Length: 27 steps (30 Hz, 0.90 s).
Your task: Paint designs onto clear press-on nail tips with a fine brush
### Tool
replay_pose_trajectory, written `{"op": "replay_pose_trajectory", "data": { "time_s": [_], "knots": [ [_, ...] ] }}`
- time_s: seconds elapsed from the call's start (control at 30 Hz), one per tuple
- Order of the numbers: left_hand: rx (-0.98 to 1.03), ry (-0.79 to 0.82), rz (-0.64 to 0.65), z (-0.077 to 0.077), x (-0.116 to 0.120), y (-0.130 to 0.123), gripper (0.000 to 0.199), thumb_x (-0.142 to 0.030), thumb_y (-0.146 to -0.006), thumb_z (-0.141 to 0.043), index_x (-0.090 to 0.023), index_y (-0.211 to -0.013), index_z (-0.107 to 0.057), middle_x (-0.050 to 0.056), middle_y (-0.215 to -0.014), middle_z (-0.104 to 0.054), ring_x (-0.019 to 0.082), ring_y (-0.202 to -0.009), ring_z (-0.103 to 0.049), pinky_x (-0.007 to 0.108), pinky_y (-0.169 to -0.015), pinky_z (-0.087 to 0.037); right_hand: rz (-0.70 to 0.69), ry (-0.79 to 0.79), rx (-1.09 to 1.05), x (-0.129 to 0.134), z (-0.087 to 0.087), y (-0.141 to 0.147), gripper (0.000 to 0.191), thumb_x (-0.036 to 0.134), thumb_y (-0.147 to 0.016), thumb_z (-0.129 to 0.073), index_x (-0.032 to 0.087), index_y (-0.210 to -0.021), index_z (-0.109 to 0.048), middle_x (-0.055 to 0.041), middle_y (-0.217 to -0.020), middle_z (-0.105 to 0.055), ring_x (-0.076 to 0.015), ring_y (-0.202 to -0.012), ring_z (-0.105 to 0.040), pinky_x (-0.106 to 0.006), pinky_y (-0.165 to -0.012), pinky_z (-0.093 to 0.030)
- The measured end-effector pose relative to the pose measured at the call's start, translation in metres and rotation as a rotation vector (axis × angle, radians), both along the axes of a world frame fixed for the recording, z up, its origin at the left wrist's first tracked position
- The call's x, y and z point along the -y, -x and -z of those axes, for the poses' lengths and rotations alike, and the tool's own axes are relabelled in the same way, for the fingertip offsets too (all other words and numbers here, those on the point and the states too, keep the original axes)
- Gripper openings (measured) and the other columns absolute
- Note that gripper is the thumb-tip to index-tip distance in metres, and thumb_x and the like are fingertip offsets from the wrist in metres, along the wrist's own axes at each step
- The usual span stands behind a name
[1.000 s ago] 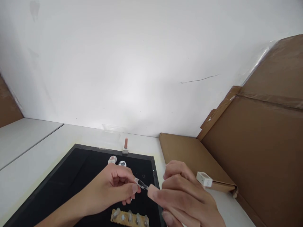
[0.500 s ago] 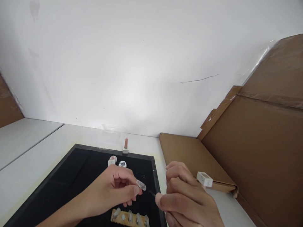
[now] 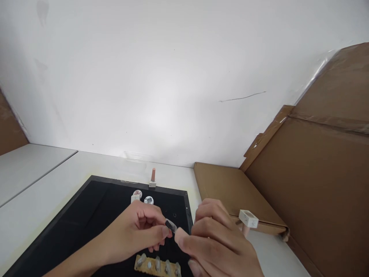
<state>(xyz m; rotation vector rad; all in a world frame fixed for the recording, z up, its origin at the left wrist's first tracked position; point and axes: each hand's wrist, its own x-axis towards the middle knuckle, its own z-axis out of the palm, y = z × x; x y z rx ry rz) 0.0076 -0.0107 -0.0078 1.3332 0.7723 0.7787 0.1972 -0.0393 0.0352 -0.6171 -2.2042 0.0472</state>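
left hand (image 3: 141,226) pinches nail tip (image 3: 172,222); right hand (image 3: 220,240) pinches brush (image 3: 170,226).

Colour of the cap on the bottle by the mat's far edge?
Salmon-pink cap, seen best in the head view.

Jet-black went the brush (image 3: 168,224) against a clear, greyish nail tip (image 3: 173,223), golden-tan was the strip (image 3: 145,268) with its pale-blue dot (image 3: 149,265), and black the mat (image 3: 83,227)! Peach-pink gleamed the cap (image 3: 153,174) over a white bottle (image 3: 152,184), a white lid (image 3: 137,193) wore reddish-brown blotches, a second lid (image 3: 148,200) slate-grey ones, and the cardboard box (image 3: 221,188) came plain brown!
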Motion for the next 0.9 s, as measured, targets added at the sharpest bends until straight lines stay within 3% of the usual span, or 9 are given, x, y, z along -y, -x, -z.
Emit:
{"op": "replay_pose_trajectory", "data": {
  "time_s": [0.1,0.27,0.37,0.43,0.57,0.73,0.9],
  "knots": [
    [0.003,-0.033,-0.015,-0.0009,0.0015,-0.0001,0.013,-0.022,-0.074,-0.063,-0.013,-0.067,-0.068,-0.001,-0.06,-0.056,0.009,-0.051,-0.05,0.02,-0.049,-0.042,0.07,0.011,-0.084,0.0014,0.0006,0.0001,0.022,0.001,-0.072,-0.046,0.022,-0.073,-0.053,0.0026,-0.055,-0.041,-0.0169,-0.062,-0.045,-0.034,-0.063,-0.039],
    [-0.061,-0.221,-0.051,-0.0041,0.0028,-0.0003,0.016,-0.02,-0.076,-0.059,-0.013,-0.063,-0.066,-0.002,-0.059,-0.049,0.009,-0.054,-0.044,0.021,-0.051,-0.035,-0.041,0.02,-0.026,0.0018,-0.0012,-0.0031,0.027,0.003,-0.073,-0.049,0.021,-0.092,-0.059,-0.0006,-0.063,-0.054,-0.0176,-0.067,-0.049,-0.035,-0.065,-0.042],
    [-0.125,-0.307,-0.064,-0.0068,0.0019,-0.0011,0.017,-0.017,-0.077,-0.058,-0.013,-0.061,-0.064,-0.002,-0.059,-0.048,0.009,-0.055,-0.042,0.021,-0.05,-0.033,0.001,0.036,-0.004,-0.0002,-0.002,-0.004,0.024,0.001,-0.073,-0.048,0.021,-0.082,-0.057,0.0002,-0.06,-0.052,-0.0168,-0.066,-0.048,-0.033,-0.063,-0.041],
    [-0.153,-0.327,-0.06,-0.008,0.0008,-0.0011,0.018,-0.016,-0.077,-0.057,-0.013,-0.061,-0.064,-0.001,-0.061,-0.049,0.009,-0.054,-0.044,0.021,-0.049,-0.033,0.026,0.033,-0.043,-0.0014,-0.0023,-0.004,0.024,0.0,-0.072,-0.047,0.021,-0.079,-0.056,0.0005,-0.059,-0.05,-0.0171,-0.066,-0.048,-0.033,-0.062,-0.041],
    [-0.175,-0.368,-0.049,-0.008,-0.0005,0.0004,0.016,-0.016,-0.078,-0.058,-0.013,-0.064,-0.066,-0.001,-0.062,-0.051,0.01,-0.056,-0.047,0.021,-0.05,-0.034,-0.056,0.007,-0.018,-0.0027,-0.0043,-0.0046,0.029,0.002,-0.072,-0.048,0.019,-0.093,-0.059,-0.0014,-0.065,-0.056,-0.0173,-0.068,-0.049,-0.034,-0.064,-0.043],
    [-0.177,-0.41,-0.047,-0.0047,-0.0007,0.0017,0.018,-0.018,-0.08,-0.058,-0.013,-0.066,-0.069,0.0,-0.062,-0.053,0.01,-0.056,-0.048,0.022,-0.052,-0.036,0.012,0.05,-0.063,-0.0013,-0.004,-0.0055,0.026,-0.001,-0.072,-0.046,0.021,-0.079,-0.058,0.0,-0.06,-0.051,-0.0173,-0.066,-0.048,-0.034,-0.063,-0.042],
    [-0.18,-0.462,-0.04,-0.003,-0.0009,0.0011,0.016,-0.013,-0.079,-0.058,-0.012,-0.067,-0.069,0.0,-0.062,-0.054,0.01,-0.057,-0.049,0.02,-0.052,-0.037,-0.054,0.047,-0.032,-0.0026,-0.0034,-0.004,0.028,0.002,-0.072,-0.051,0.021,-0.09,-0.061,-0.0005,-0.063,-0.056,-0.0173,-0.067,-0.049,-0.034,-0.064,-0.043]
  ]
}}
